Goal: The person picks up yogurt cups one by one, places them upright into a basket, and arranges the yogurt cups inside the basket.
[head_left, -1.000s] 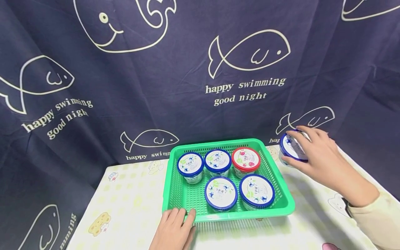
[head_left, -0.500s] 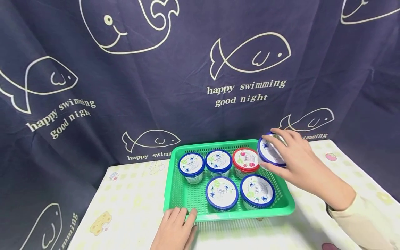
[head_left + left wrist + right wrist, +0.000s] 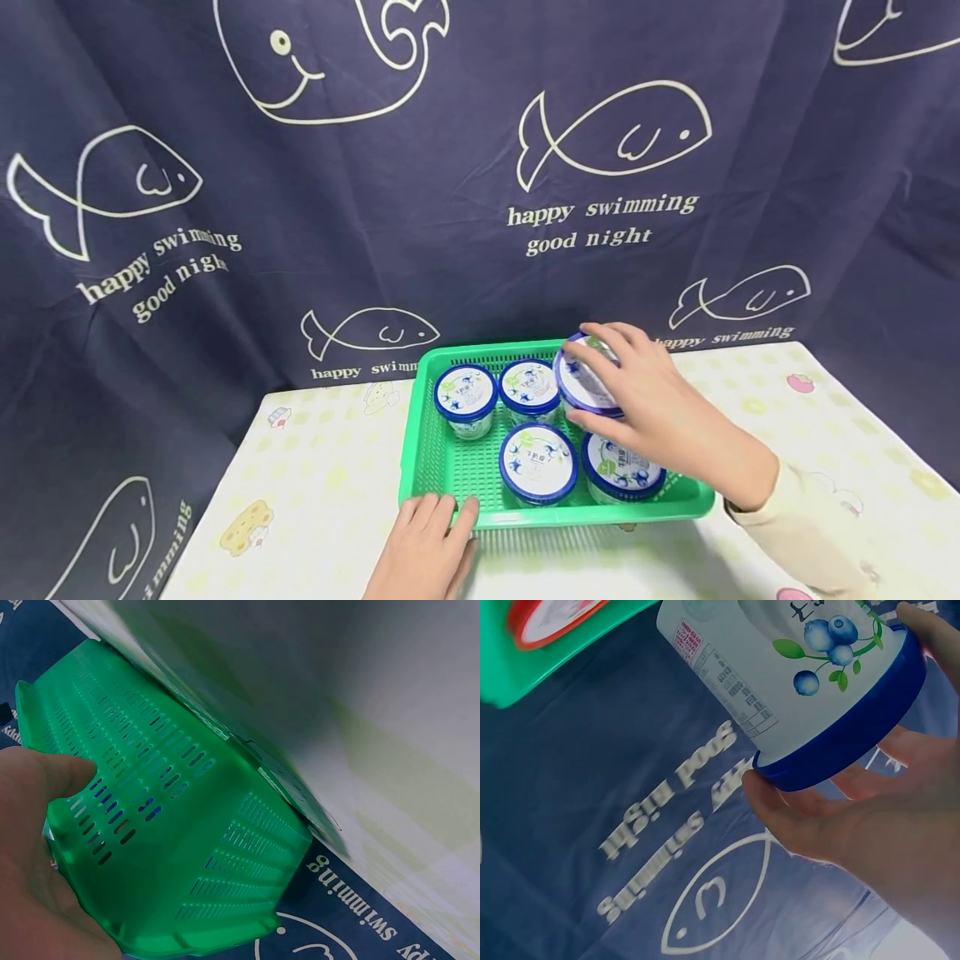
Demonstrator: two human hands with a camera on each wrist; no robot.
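My right hand [image 3: 656, 396] grips a blue-lidded yogurt cup [image 3: 810, 682] by its lid, fingers and thumb curled round the rim. In the head view this cup hangs over the back right of the green basket [image 3: 420, 450] and hides what lies beneath. Several other cups with blue lids stand upright in the basket, among them a back-left cup [image 3: 465, 393] and a front-middle cup [image 3: 538, 462]. My left hand [image 3: 431, 546] holds the basket's near rim at the left corner; in the left wrist view its thumb [image 3: 71, 774] lies against the basket's outer wall.
A red-lidded cup [image 3: 551, 619] shows at the edge of the right wrist view. The table [image 3: 300, 492] has a pale checked cloth with cartoon prints. A dark blue curtain [image 3: 375, 208] with fish drawings hangs right behind the basket.
My right hand has carried the blue-lidded yogurt cup leftward, from right of the basket to above its back right part, now covering the red-lidded cup. My left hand stays on the rim.
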